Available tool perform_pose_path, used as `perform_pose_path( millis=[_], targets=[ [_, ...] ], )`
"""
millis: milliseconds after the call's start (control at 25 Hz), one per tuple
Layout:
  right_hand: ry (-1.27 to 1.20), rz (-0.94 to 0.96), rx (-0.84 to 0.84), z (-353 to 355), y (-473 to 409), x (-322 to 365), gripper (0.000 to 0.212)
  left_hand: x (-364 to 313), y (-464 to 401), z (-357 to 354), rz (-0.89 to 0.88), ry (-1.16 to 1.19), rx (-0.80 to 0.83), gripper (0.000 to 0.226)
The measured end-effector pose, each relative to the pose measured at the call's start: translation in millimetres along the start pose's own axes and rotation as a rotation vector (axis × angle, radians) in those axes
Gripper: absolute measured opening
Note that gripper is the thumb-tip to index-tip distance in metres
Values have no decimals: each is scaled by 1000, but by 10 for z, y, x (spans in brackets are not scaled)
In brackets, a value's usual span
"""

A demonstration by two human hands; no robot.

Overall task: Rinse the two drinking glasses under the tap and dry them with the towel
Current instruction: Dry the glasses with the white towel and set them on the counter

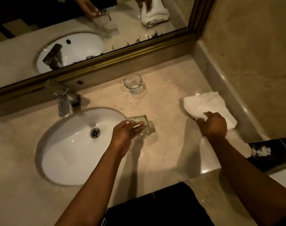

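Nearest, the left hand (129,130) cups one glass (141,126) on its side, fingers curled under it, just right of the sink (57,160) rim and above the counter (163,152). The hold looks loose, more cradle than clamp, so a wet glass could roll off the palm and strike the stone or the basin edge. To the right, the right hand (213,125) grips a near fold of the towel (209,106), which lies bunched on the counter near the right wall. If it is lifted by that one corner it may trail through the water on the counter and come to the glass already damp. Farther back, the second glass (132,83) stands upright between the tap (65,98) and the towel, with wet streaks around its foot; a sweep of the towel or a forearm could knock it over, and on a wet surface it would slide easily. No water seems to run from the tap, though the dim light leaves that uncertain.
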State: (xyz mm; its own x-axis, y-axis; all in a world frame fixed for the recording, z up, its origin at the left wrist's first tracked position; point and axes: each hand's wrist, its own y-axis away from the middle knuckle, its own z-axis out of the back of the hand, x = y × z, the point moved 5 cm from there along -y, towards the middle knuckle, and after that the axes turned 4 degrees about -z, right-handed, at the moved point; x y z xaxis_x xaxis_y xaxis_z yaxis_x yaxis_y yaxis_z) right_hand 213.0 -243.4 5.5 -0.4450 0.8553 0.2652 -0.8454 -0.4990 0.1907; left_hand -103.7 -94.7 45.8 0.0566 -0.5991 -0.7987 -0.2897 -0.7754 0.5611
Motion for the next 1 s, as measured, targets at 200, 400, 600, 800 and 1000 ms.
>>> perform_pose_path(
  millis=[200, 400, 600, 800, 1000],
  targets=[
    [-482, 104, -64, 483, 479, 439, 46, 22, 235, -55, -67, -139, 52, 13],
    [-603, 579, 96, 712, 1509, 1193, 39, -104, 456, -139, -129, -319, 226, 19],
    [-234, 761, 655, 491, 1894, 1635, 50, -274, 642, 173, -182, -367, 292, 32],
    [-347, 809, 692, 663, 1969, 1956, 61, -530, 900, 299, -352, -510, 394, 23],
    [-1011, 365, 1230, 921, 1870, 2172, 55, -1023, 1142, 336, -512, -470, 605, 10]
  ],
)
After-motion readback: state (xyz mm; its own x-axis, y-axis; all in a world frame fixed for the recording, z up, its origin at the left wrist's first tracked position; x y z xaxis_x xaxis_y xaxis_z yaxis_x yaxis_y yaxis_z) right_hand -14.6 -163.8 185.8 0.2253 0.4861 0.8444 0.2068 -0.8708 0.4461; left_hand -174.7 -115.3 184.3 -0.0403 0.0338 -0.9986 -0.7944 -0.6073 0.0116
